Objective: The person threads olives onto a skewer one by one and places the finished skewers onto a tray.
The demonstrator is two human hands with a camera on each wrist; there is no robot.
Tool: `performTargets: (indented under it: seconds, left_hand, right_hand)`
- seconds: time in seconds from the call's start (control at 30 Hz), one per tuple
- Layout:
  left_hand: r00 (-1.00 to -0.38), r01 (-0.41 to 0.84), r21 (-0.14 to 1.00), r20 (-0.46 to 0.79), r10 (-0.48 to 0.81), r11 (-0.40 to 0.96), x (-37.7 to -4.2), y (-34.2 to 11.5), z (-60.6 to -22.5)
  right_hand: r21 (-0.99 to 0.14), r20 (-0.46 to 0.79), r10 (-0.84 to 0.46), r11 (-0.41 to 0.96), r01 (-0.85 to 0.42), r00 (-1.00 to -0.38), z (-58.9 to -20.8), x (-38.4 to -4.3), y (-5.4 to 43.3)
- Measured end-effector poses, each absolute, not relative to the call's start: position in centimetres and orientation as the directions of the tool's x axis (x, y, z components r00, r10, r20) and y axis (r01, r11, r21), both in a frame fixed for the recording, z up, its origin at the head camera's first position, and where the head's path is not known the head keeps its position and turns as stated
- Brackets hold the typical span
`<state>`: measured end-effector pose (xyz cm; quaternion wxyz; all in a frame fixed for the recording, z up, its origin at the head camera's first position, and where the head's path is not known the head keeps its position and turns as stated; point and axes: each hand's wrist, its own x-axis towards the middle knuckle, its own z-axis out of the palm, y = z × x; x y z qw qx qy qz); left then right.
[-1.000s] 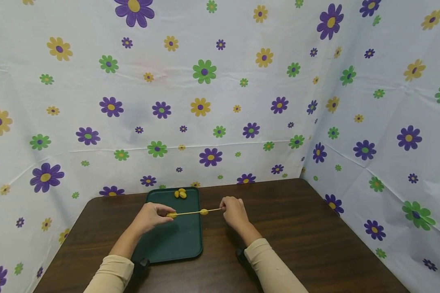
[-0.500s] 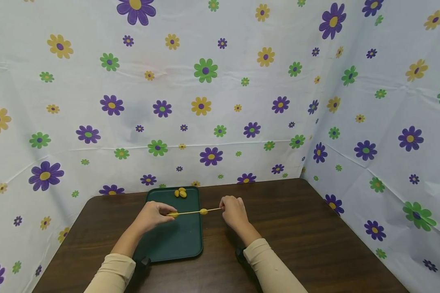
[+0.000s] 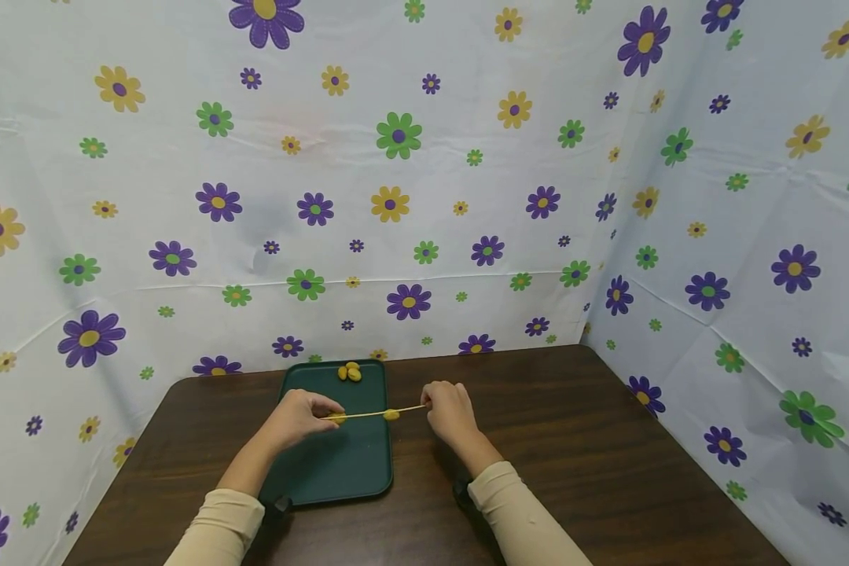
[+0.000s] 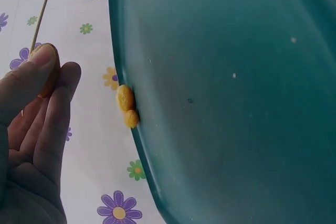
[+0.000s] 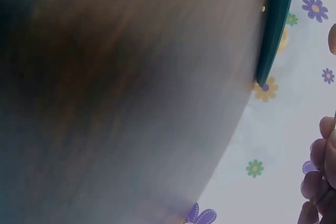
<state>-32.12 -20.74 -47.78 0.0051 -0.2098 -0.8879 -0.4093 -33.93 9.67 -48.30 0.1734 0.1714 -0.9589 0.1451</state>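
Note:
A thin pale skewer (image 3: 364, 415) runs nearly level between the two hands, above the tray's right side. My left hand (image 3: 293, 417) pinches a small yellow oval fruit (image 4: 51, 74) between thumb and fingertips at the skewer's left end. Another yellow fruit (image 3: 391, 414) is threaded partway along, apart from both hands. The right hand (image 3: 450, 413) grips the skewer's right end with curled fingers. In the right wrist view only part of that hand (image 5: 323, 169) shows at the edge. Three more yellow fruits (image 3: 354, 375) lie together near the tray's far edge.
The dark green tray (image 3: 332, 472) with a raised rim lies on a brown wooden table (image 3: 573, 456), left of its middle. A white flowered cloth (image 3: 453, 149) hangs behind the table and along the right.
The skewer has dipped slightly. The held fruit and the one partway along are a little closer together. Both hands keep their grips.

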Motion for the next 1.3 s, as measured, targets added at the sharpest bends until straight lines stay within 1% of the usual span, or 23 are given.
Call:
performTargets:
  seconds: [0.37,0.67,0.83,1.1,1.3]
  left_hand:
    - [-0.909,0.390,0.710,0.196,0.368,0.587,-32.1,-20.3,-47.6]
    - [-0.920,0.371,0.696,0.188,0.343,0.615,-31.8,-19.8,-47.3]
    - [-0.922,0.366,0.696,0.180,0.343,0.617,-31.7,-19.7,-47.2]
    - [-0.906,0.402,0.678,0.199,0.373,0.615,-31.8,-19.7,-47.5]
    - [-0.902,0.414,0.670,0.210,0.378,0.616,-31.8,-19.6,-47.5]
  right_hand:
    - [-0.190,0.392,-0.286,0.905,-0.381,-0.874,-48.2,-33.8,9.5]
    - [-0.181,0.374,-0.277,0.914,-0.362,-0.885,-48.0,-33.6,9.2]
    - [-0.170,0.383,-0.290,0.911,-0.375,-0.877,-48.0,-33.4,9.1]
    - [-0.135,0.413,-0.320,0.905,-0.404,-0.853,-48.2,-33.1,9.1]
    - [-0.130,0.421,-0.319,0.905,-0.404,-0.849,-48.3,-33.1,9.0]
